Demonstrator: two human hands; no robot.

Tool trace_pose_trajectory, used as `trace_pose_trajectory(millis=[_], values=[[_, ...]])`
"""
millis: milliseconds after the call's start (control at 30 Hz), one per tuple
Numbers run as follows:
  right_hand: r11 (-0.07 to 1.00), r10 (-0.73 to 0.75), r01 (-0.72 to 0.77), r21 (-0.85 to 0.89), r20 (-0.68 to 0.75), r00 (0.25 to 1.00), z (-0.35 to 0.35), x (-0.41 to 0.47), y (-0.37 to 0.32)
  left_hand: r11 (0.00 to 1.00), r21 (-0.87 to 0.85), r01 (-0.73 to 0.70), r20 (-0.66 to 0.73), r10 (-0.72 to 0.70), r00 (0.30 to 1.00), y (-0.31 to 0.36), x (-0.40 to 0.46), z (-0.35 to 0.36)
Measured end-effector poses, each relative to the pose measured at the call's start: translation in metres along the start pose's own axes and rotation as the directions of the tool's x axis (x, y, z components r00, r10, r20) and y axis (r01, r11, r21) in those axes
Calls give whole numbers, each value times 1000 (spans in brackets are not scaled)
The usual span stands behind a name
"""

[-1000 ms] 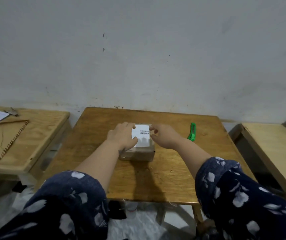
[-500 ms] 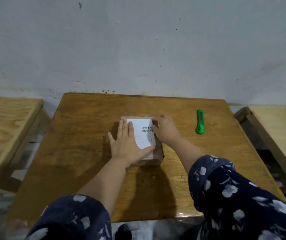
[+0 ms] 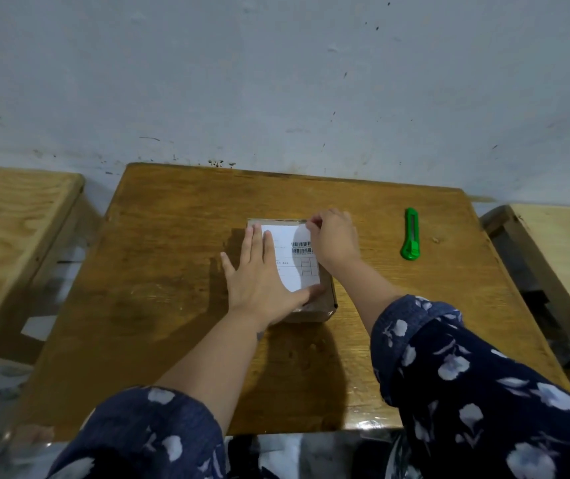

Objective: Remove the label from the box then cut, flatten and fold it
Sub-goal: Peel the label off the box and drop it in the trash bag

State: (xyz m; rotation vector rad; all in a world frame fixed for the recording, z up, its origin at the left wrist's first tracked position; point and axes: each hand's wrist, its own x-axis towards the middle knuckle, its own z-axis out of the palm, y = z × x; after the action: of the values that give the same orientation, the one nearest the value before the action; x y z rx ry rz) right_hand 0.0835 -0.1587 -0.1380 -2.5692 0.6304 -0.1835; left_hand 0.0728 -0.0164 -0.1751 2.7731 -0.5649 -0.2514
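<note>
Two arms in dark floral sleeves [image 3: 456, 368] are reaching forward over the wooden desk [image 3: 159, 271]. The left hand [image 3: 259, 278] is lying flat on the box [image 3: 314, 307], fingers straight and spread, pressing down on the left part of the white label [image 3: 293, 261]. The box is sitting near the middle of the desk, label facing up. Just beyond, the right hand [image 3: 335, 240] is curling its fingers at the label's far right corner, pinching the edge. A green utility knife [image 3: 410, 234] is lying to the right, well apart from the box.
</note>
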Motion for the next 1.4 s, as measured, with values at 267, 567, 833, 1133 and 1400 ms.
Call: trace_pose_trajectory(millis=[267,567,833,1133,1400], values=[[926,106,-121,359,61,992,-18,0,-7,1000,6,9,-10,-9,1000,0,1,1],[983,12,-54,176,229,973,-11,-3,-2,1000,-22,15,-27,-16,999,0,0,2],[991,-92,74,109,167,982,-10,-7,-6,999,-38,17,-37,-18,999,0,1,1],[991,-37,15,132,164,986,-3,-13,-4,997,-69,-20,35,22,999,-20,-26,-8],[996,-78,70,52,181,980,-8,-20,-11,998,-51,-38,131,45,990,-23,-26,-13]])
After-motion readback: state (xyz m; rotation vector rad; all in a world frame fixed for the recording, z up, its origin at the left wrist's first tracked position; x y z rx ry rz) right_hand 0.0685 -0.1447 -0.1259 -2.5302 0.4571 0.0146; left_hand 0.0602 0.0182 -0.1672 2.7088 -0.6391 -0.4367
